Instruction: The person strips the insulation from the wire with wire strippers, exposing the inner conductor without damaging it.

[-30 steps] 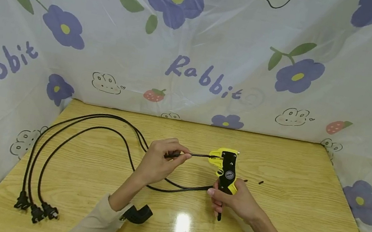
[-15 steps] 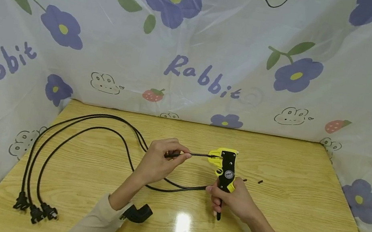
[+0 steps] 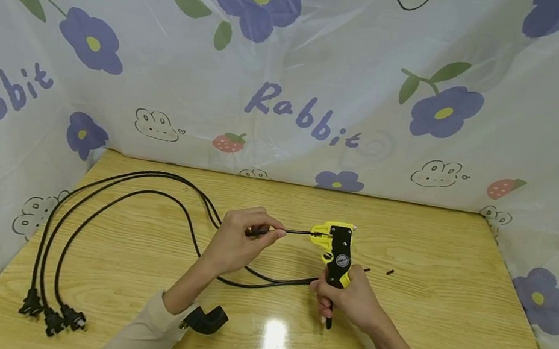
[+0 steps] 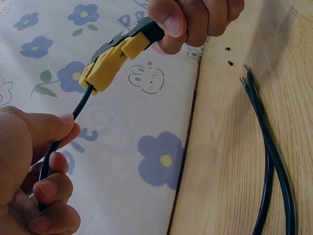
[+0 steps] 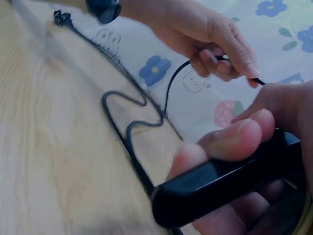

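Observation:
My left hand (image 3: pixel 239 238) pinches a black power cord (image 3: pixel 298 232) between thumb and fingertips, a short way back from its end. That end runs into the jaws of a yellow and black wire stripper (image 3: pixel 340 251). My right hand (image 3: pixel 353 296) grips the stripper by its handles, head upward. In the left wrist view the cord (image 4: pixel 82 102) enters the yellow nose (image 4: pixel 105 68), which hides its tip. The right wrist view shows a black handle (image 5: pixel 220 188) under my curled fingers (image 5: pixel 239 139).
Two more black cords (image 3: pixel 251 286) lie on the wooden table (image 3: pixel 454 318), their frayed ends (image 4: pixel 244 81) near my right hand. Small black offcuts (image 3: pixel 390 272) lie to the right. Three plugs (image 3: pixel 53 322) rest at the front left. A patterned cloth (image 3: pixel 282 156) stands behind the table.
My right hand and the stripper have shifted very slightly left, along with a small drift of the head view. Both holds stay the same, and the cord end remains in the stripper.

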{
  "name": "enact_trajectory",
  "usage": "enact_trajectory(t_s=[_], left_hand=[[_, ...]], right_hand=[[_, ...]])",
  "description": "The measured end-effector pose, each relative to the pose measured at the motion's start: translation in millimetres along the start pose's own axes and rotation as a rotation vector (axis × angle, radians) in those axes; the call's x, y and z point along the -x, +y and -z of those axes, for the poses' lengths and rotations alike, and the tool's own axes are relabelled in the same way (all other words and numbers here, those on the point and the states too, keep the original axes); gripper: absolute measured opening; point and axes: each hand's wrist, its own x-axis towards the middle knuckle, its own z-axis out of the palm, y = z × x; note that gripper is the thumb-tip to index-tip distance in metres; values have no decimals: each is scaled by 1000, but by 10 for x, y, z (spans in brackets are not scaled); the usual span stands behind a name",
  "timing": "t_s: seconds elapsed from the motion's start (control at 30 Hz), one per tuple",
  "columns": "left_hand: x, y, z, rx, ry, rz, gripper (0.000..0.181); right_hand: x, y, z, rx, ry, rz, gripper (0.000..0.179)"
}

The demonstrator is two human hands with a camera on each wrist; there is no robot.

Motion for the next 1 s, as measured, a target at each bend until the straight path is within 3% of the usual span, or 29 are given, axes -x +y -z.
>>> enact_trajectory(t_s=[1.0], left_hand=[[1, -116, -77, 31, -15, 52, 10]], right_hand=[[-37, 157, -70, -37, 98, -11, 19]])
